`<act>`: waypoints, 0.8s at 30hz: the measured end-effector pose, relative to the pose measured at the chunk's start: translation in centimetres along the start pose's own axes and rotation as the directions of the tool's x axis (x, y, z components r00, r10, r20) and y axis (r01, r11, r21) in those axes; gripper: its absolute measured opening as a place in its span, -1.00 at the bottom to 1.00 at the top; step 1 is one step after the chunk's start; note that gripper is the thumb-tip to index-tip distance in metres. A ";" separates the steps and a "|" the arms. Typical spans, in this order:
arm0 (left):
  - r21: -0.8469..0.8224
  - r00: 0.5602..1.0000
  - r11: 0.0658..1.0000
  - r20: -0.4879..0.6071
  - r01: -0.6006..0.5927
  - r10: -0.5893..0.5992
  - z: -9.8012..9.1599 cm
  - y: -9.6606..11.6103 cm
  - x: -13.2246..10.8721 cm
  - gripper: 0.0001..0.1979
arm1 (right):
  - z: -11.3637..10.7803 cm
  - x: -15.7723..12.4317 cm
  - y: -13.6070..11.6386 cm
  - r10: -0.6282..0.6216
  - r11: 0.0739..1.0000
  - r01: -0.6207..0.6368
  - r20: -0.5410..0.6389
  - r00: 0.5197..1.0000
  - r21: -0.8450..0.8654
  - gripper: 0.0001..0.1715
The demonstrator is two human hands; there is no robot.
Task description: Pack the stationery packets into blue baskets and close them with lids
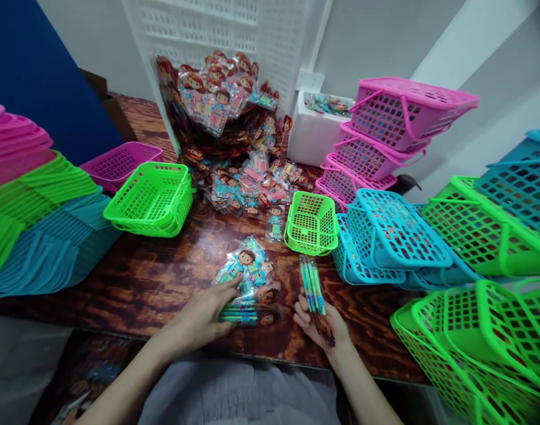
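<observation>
My right hand (322,330) holds several slim clear packets (312,286) upright on edge, green strips inside and brown-haired cartoon figures at their lower ends. On the table in front of me lies a loose pile of similar cartoon-figure packets (247,265). My left hand (201,316) is at the near left side of this pile, thumb and fingers closed around a few packets (241,314) standing on edge; some of its fingertips are hidden. Just beyond my right hand stands a small green basket (312,221). A single packet (276,224) lies to its left.
A white crate (225,23), tipped on its side, spills packets (247,183) onto the wooden table (163,271). Nested baskets (39,200) and a green basket (150,198) stand left. Filled pink (385,118), blue (398,230) and green baskets (482,348) crowd the right.
</observation>
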State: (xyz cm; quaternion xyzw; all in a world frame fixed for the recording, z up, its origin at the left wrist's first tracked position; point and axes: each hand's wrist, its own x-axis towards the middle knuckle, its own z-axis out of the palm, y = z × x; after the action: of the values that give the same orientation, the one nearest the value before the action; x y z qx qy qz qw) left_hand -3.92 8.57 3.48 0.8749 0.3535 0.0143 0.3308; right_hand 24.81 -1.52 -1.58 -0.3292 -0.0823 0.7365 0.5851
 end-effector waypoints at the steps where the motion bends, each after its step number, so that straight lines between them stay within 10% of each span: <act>1: 0.009 1.000 1.000 -0.010 -0.013 0.013 0.1 -0.1 -0.5 -0.44 | 0.0 0.0 0.1 -0.002 1.000 0.002 0.001 1.000 0.004 -0.77; 24: 0.118 0.995 0.988 0.017 -0.101 0.100 2.8 2.1 -4.2 -0.41 | 0.9 0.5 2.3 0.032 0.990 -0.030 0.012 0.999 -0.135 -0.80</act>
State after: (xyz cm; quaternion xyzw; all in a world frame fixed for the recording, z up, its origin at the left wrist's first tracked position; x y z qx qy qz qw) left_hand -5.07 3.23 3.39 0.9098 0.3072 0.0051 0.2792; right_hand 22.42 -1.51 -2.23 -0.3638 -0.1308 0.7407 0.5495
